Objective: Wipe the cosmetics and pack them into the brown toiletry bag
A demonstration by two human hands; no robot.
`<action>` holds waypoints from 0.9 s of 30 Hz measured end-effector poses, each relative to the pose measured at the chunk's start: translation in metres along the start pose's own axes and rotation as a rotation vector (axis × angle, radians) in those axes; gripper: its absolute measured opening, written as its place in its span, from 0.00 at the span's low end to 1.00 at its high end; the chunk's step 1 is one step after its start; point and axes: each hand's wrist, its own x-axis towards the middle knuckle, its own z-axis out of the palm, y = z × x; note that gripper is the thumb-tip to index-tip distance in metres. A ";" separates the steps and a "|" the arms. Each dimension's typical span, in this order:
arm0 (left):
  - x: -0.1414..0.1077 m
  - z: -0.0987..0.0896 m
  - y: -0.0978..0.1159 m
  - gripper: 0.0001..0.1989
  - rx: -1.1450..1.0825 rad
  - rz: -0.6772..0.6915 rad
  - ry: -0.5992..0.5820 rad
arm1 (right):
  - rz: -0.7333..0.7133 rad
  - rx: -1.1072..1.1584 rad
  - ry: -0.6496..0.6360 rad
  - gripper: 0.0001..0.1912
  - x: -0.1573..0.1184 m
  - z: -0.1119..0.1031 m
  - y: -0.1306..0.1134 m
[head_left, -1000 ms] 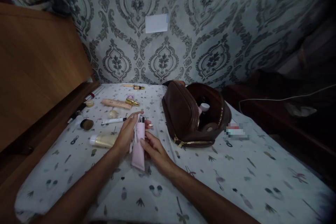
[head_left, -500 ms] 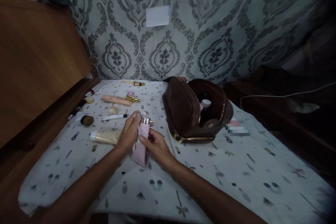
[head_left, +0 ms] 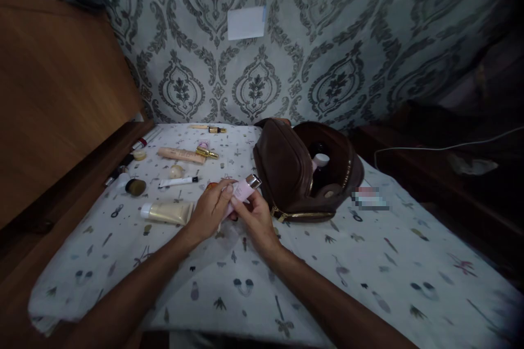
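Note:
Between my two hands is a pink squeeze tube with a shiny silver cap, tilted so the cap points up and to the right. My left hand is closed around its lower left part, and my right hand grips it from the right, below the cap. The fingers cover much of the tube's lower body. A yellowish tube with a white cap lies just left of my left hand. To the right stands an open brown cosmetic bag, a white-capped container inside it.
Farther back on the patterned cloth lie a slim white tube, a peach-coloured tube, a gold tube and a round brush. A wooden panel borders the left; a patterned wall rises behind.
The pink tube has turned from nearly upright to a rightward slant, its cap moving right toward the bag. Both hands have shifted slightly right with it and cover more of its lower end.

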 end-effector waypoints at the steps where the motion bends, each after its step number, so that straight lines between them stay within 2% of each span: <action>1: 0.001 0.000 -0.001 0.21 -0.005 -0.005 0.011 | -0.004 -0.005 0.004 0.22 0.000 0.000 -0.001; 7: 0.002 -0.002 -0.003 0.21 -0.115 -0.077 0.052 | 0.015 0.009 -0.021 0.22 0.000 -0.003 -0.005; 13: 0.006 0.000 -0.005 0.25 -0.213 -0.188 -0.010 | -0.051 0.070 -0.005 0.23 0.007 -0.010 -0.009; 16: 0.007 0.001 -0.007 0.25 -0.239 -0.207 -0.008 | -0.054 0.108 -0.034 0.22 0.007 -0.011 -0.014; 18: 0.008 0.001 -0.007 0.25 -0.256 -0.212 -0.012 | -0.050 0.110 -0.024 0.25 0.006 -0.011 -0.017; 22: 0.011 0.000 -0.003 0.26 -0.338 -0.218 -0.110 | -0.046 0.079 -0.026 0.33 0.006 -0.011 -0.022; 25: 0.012 -0.001 0.001 0.27 -0.391 -0.191 -0.202 | -0.051 0.095 -0.058 0.29 0.008 -0.012 -0.024; 27: 0.011 -0.003 0.002 0.27 -0.381 -0.183 -0.191 | -0.051 0.097 -0.059 0.27 0.009 -0.013 -0.024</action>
